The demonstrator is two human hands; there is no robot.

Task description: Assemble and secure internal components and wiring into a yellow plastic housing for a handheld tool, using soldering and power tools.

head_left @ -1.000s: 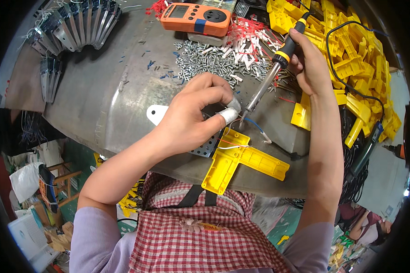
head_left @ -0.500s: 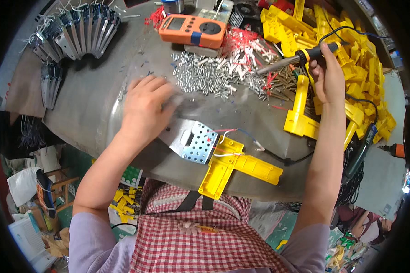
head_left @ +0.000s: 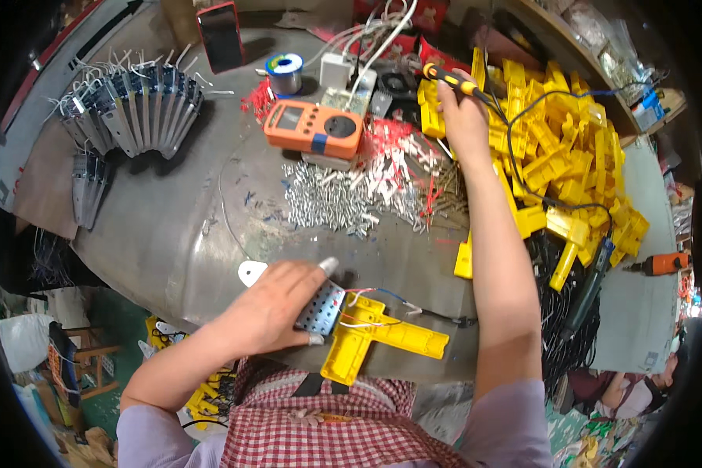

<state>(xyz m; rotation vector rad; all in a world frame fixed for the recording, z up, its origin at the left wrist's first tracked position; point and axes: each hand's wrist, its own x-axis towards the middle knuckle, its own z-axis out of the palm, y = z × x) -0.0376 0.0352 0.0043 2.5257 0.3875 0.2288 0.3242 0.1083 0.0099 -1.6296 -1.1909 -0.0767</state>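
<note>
My left hand [head_left: 277,306] is closed round a silver metal plate [head_left: 322,310] dotted with holes, thumb on its near edge and fingers over its top. The plate's pale rounded end [head_left: 251,271] sticks out past the knuckles. Against the plate lies a yellow T-shaped plastic housing half [head_left: 378,327], open side up, with thin red, white and blue wires running across it. Farther away, my right hand [head_left: 462,117] grips a soldering iron [head_left: 454,79] by its black and yellow handle. The iron's metal shaft does not show.
An orange multimeter [head_left: 313,129] stands behind a heap of small metal screws [head_left: 327,203]. Solder wire sits on a spool [head_left: 285,74]. Yellow plastic parts [head_left: 561,156] pile up at right, with the iron's cord across them. Metal strips with wires [head_left: 136,113] fan out at far left.
My left hand has come down onto the perforated plate and taken hold of it. My right hand has carried the soldering iron away and to the left. The view has shifted too.
</note>
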